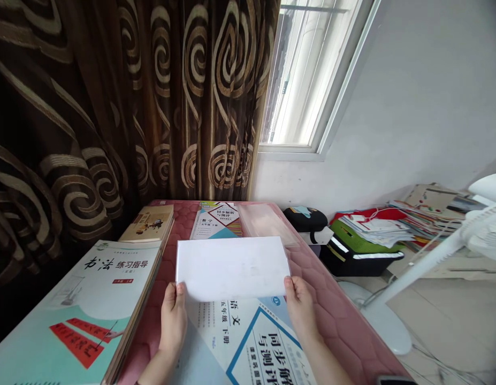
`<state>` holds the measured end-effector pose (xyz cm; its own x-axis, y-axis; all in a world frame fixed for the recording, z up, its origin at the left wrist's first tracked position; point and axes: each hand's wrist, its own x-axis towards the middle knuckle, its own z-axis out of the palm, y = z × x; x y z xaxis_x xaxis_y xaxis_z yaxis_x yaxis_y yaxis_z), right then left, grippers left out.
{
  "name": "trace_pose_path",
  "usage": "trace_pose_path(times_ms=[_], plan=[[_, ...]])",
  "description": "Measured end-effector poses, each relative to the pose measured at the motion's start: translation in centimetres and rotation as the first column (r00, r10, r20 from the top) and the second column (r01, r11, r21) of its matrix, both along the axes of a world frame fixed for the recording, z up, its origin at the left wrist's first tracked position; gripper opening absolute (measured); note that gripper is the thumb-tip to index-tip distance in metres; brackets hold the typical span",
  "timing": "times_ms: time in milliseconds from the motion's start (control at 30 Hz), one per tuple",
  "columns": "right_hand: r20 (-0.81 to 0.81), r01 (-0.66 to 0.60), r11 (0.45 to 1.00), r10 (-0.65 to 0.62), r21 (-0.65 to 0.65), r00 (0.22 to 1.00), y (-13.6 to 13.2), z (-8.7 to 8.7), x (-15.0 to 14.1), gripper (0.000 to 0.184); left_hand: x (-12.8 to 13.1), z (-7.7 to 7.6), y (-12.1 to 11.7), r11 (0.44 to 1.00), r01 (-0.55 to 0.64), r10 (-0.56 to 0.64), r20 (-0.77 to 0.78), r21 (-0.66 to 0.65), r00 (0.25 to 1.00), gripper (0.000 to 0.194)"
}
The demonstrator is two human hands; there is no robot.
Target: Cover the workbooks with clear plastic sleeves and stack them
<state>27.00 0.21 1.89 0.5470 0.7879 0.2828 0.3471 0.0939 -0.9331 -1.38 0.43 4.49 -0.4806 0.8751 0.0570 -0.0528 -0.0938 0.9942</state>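
Fingers [180, 290] of my left hand [174, 316] and right hand [302, 308] pinch opposite side edges of the white paper [234, 267], which I have over the upper part of a blue-and-white workbook [215, 347], presumably gripped on both sides to keep it flat, though from my remote feed I cannot tell whether the two touch. Beyond, on the pink padded surface [340, 315], lie a maths workbook [213, 227] and clear plastic [267, 222], while the book stack [123, 262] sits to the left, seemingly aside to give both arms room.
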Motion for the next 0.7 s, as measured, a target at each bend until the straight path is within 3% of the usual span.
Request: trace_pose_path(times_ms=[100, 267, 467, 700], plan=[[0.028, 0.025, 1.000, -0.025, 0.003, 0.999, -0.06, 0.07, -0.13, 0.049, -0.09, 0.01, 0.01, 0.998, 0.066, -0.065, -0.034, 0.020, 0.997, 0.055], [0.006, 0.018, 0.999, -0.018, 0.044, 1.000, -0.26, 0.52, -0.31, 0.048, -0.12, 0.25, -0.04, 0.997, 0.075, -0.075, -0.007, 0.023, 0.997, 0.055], [-0.075, -0.085, 0.991, 0.093, 0.102, 0.993, -0.39, 0.65, -0.45, 0.043, -0.03, 0.60, -0.04, 0.996, 0.082, -0.082, 0.006, 0.036, 0.997, 0.055], [0.006, 0.005, 0.998, -0.005, 0.060, 1.000, -0.16, 0.01, -0.36, 0.046, -0.35, 0.11, 0.29, 0.994, 0.095, -0.091, -0.072, 0.058, 0.993, 0.053]])
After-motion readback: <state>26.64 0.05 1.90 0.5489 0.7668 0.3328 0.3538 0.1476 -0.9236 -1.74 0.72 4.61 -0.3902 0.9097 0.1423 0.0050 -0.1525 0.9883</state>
